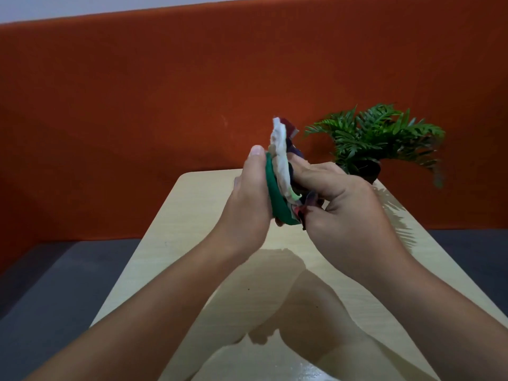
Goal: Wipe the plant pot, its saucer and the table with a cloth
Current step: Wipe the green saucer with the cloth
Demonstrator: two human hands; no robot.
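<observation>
Fingers (299, 163) of the right hand (343, 204) are curled inward and pinch the near side of the cloth (280, 158), with the thumb tucked low against the dark, reddish folds at the bottom. Those of the left hand (250, 193) lie almost straight, closed together, the palm flat against the green layer and the thumb tip up at the cloth's edge. So both hands are closed on the cloth, one pressing, one gripping, and nothing else is in either.

It is a multicoloured piece, green, white and dark, stood on edge between the palms and held in the air above the middle of the table (170, 232), touching neither the wood nor the plant. Held this way, it looks as if the person is folding or bunching it into a pad that fits the hand, which would give a firmer face for wiping; that is my reading, not something shown.

At the far right corner of the table stands the plant (376, 133), its fronds spreading wide and casting a shadow on the wood. Its pot (369, 170) is dark and mostly hidden behind the right hand, and I cannot see the saucer at all. Set back in that corner, it leaves the near tabletop free. Behind the table runs an orange panel (137, 105).

No wiping appears to be under way at this moment.
</observation>
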